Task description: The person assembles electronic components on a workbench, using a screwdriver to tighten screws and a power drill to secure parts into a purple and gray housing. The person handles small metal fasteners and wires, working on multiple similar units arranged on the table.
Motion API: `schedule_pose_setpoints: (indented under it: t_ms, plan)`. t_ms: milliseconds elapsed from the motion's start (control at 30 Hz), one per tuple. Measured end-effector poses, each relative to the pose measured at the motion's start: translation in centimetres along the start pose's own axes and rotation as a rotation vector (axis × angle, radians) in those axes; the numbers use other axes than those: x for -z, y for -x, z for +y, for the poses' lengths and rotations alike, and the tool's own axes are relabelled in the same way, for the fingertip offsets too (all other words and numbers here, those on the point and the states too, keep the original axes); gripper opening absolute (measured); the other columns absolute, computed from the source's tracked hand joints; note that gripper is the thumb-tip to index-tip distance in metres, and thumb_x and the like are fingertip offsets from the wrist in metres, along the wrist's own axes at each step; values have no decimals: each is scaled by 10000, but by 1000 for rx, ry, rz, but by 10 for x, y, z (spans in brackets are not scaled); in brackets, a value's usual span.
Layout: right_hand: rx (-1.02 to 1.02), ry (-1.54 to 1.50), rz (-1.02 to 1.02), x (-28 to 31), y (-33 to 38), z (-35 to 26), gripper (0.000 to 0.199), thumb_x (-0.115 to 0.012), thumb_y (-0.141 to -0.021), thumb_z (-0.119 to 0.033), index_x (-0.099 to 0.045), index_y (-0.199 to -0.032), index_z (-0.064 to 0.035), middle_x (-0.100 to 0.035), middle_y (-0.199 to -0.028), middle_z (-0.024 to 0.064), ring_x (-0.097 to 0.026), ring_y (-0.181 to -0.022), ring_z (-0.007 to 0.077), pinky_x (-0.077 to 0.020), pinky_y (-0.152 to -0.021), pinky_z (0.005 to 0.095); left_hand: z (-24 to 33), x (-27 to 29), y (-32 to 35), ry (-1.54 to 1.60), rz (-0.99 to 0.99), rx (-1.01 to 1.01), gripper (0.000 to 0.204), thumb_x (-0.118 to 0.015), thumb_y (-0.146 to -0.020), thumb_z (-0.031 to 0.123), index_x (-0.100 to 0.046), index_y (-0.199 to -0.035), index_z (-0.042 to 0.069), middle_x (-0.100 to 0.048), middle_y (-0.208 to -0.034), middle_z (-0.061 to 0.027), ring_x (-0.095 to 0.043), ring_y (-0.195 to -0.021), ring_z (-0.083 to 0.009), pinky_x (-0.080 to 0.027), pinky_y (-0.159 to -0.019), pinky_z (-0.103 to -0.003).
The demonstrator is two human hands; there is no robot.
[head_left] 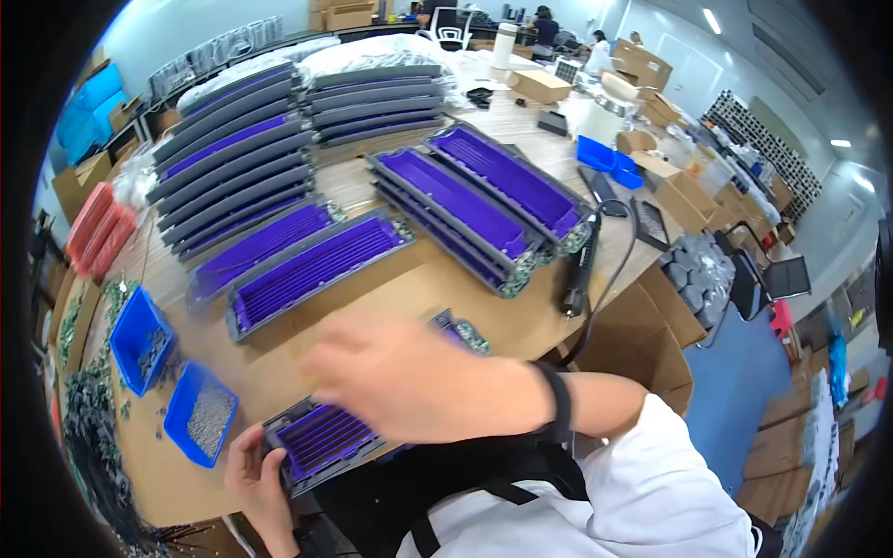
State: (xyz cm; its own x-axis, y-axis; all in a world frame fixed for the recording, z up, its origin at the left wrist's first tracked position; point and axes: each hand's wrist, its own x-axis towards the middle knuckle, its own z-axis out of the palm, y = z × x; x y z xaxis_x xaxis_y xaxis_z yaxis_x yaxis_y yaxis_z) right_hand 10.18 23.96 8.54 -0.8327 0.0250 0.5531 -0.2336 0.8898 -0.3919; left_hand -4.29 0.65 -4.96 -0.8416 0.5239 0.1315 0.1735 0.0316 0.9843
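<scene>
My left hand grips the left end of a long dark grey housing with a purple ribbed inside, its thumb on the rim. This housing lies at the table's near edge, in front of my body. Above it my right hand reaches across to the left, smeared by motion. Its fingers are too blurred to show whether they hold anything. The right forearm hides the housing's right part; just beyond the wrist, the end of another piece with a green circuit board shows. Left of my hands stand a blue bin of small metal parts and a blue bin of dark parts.
More purple-lined housings lie mid-table, with tall stacks behind. A black electric screwdriver with a cable rests at the right, near an open cardboard box. Bundled black wires hang at the left edge.
</scene>
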Motion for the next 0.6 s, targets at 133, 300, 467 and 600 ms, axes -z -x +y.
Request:
schedule_pose_setpoints:
  t_ms: [133,300,467,600]
  plan:
    - [-674,-16,429,93,61,31,146,-654,-925,-110,-724,-1004,-9,-704,-835,34,-652,-700,88,-510,-626,242,-3,11,8,-1,19,34,370,-629,-799,-160,-578,-1154,-70,-600,-1163,-111,-576,-1159,-204,-437,-1063,-331]
    - [-1089,517,364,149,187,124,304,-653,-894,-131,-622,-1101,89,-704,-792,142,-699,-651,178,-540,-495,295,0,-3,1,3,-33,-44,350,-650,-829,-116,-590,-1162,-25,-588,-1097,-50,-566,-1047,-134,-450,-971,-264]
    - [-1267,429,330,126,189,171,515,-700,-792,-201,-508,-1146,120,-659,-938,365,-640,-968,512,-502,-852,519,-3,7,-2,1,-57,-10,372,-625,-774,-173,-557,-1120,-53,-570,-1123,-92,-570,-1097,-184,-446,-1032,-316]
    - [-1189,400,455,128,191,176,556,-686,-743,-185,-472,-1170,101,-653,-959,361,-650,-942,502,-515,-838,504,-1,6,-5,-24,-50,-26,366,-631,-779,-167,-559,-1120,-52,-567,-1133,-90,-561,-1083,-169,-458,-1001,-305]
